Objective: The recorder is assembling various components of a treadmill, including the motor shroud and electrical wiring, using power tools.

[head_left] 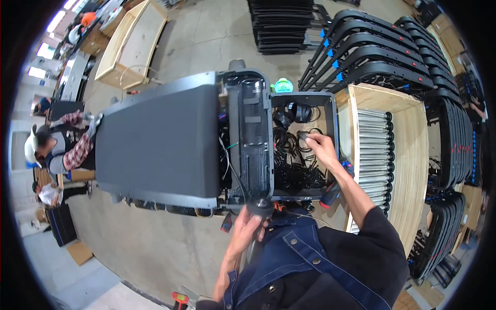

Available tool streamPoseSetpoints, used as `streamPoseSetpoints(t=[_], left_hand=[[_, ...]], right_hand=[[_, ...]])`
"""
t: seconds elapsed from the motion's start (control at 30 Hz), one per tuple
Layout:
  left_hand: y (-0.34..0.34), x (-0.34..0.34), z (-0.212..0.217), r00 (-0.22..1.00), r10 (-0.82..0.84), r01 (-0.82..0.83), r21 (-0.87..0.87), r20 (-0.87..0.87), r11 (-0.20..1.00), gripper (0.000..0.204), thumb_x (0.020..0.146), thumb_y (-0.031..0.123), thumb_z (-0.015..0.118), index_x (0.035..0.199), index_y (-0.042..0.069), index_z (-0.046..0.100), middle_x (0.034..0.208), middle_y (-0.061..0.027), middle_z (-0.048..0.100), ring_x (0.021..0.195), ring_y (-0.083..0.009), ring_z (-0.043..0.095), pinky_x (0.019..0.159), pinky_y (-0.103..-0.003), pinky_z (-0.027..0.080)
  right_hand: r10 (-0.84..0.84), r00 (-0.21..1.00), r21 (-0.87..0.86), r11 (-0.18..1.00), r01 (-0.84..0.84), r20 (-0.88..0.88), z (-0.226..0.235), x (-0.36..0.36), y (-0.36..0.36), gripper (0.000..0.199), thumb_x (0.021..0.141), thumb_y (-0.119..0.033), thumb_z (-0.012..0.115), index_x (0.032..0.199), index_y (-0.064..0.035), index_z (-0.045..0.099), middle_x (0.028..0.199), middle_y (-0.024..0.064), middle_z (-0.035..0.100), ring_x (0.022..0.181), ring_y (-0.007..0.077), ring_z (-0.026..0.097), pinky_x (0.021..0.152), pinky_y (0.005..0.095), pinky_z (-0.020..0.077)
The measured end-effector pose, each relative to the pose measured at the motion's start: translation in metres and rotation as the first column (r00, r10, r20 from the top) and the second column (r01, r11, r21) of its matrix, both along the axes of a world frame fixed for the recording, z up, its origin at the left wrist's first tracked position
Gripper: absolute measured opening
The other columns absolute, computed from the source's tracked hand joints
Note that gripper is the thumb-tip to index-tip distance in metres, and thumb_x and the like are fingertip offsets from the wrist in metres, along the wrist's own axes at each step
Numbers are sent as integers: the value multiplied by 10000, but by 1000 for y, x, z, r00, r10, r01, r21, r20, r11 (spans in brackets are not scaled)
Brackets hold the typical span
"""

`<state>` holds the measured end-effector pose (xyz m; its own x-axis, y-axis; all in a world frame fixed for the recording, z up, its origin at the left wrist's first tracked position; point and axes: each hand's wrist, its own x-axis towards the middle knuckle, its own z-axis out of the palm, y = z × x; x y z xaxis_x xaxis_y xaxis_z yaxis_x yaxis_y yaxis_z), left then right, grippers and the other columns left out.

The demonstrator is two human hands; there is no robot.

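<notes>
My left hand [245,228] is closed around a metal roller [260,207] just below its round black end, close to my apron; most of its tube is hidden. My right hand [321,149] reaches into a dark bin [333,116], its fingers pinching a small dark piece [303,135] whose kind I cannot make out. Black rings, belts and many small black parts [297,173] lie in that bin. Left of it stands a treadmill [155,139] with a wide black belt, its motor end [253,119] uncovered and wires showing.
A wooden crate [408,206] of metal rollers with black ends stands at the right. Power drills [329,196] sit by the bin. Black frames [372,49] are stacked beyond. Another person [64,139] touches the treadmill's far left end. A second wooden crate [132,44] stands behind.
</notes>
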<state>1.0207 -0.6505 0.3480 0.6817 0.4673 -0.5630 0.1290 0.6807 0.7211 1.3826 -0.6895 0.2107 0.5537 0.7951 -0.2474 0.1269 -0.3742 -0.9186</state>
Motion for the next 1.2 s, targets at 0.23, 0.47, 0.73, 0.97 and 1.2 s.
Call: streamPoseSetpoints(t=[0.23,0.47,0.73,0.97,1.2], left_hand=[[1,12,-13,989,-130,127,41,71,991,756,1024,331,613,1584,75,173,896,-99,625,563,-120,561,472,-253,443],[-12,-18,-19,989,-132,125,105,60,987,811,1012,338,632,1570,24,133,851,-93,636,526,-120,563,442,-259,434],[-20,-66,-32,990,4,-16,81,142,997,789,978,304,684,1535,40,192,816,-84,627,508,-134,569,424,-265,439],[-21,-88,-13,870,46,-19,-61,492,998,884,933,510,709,1558,112,226,820,-115,611,544,-147,570,441,-259,442],[14,-58,-6,949,82,-53,-100,304,994,655,975,493,663,1437,119,389,744,-84,598,464,-127,527,406,-261,419]], right_hand=[[226,772,228,968,-108,-594,128,-98,-37,273,989,-139,648,1176,56,687,917,76,680,842,151,651,956,397,563],[418,783,203,908,-366,-461,153,-142,-42,233,960,-148,672,1091,33,736,902,43,679,853,111,611,796,278,499],[540,786,46,815,-577,300,192,-227,-51,180,847,-160,812,808,-27,698,699,44,615,754,185,577,699,338,467],[288,957,68,955,-290,27,148,-247,-68,453,757,-343,892,794,-36,561,689,18,551,739,188,513,652,336,465],[438,884,102,883,-457,164,148,-212,-27,549,696,-371,914,932,-50,536,765,40,572,752,212,562,717,362,493]])
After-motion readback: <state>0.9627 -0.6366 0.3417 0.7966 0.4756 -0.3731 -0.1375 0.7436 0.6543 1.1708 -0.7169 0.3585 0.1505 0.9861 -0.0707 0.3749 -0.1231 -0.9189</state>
